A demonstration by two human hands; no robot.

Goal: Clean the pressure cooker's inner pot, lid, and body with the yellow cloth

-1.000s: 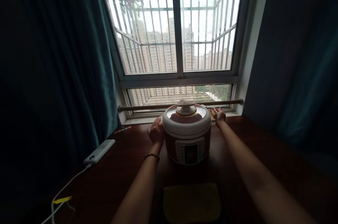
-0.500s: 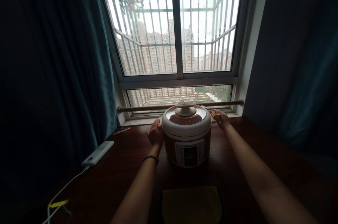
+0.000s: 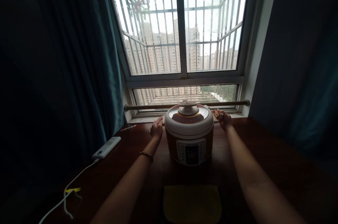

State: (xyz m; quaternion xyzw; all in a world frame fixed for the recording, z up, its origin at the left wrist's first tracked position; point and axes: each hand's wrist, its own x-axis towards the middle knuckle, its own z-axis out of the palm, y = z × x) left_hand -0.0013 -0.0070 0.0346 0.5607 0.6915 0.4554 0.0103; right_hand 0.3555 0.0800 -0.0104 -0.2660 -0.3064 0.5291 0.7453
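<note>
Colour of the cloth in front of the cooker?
Yellow. The cloth lies before the cooker; head view, dimly lit.

Electric pressure cooker (image 3: 189,133) stands upright on dark wooden table (image 3: 264,153), close to window (image 3: 182,34). Left hand (image 3: 156,128) rests against cooker's left side; right hand (image 3: 224,119) grips its right side handle. Yellow cloth (image 3: 192,203) lies flat in front. White power bank (image 3: 106,147), cable attached, lies at left.
</note>
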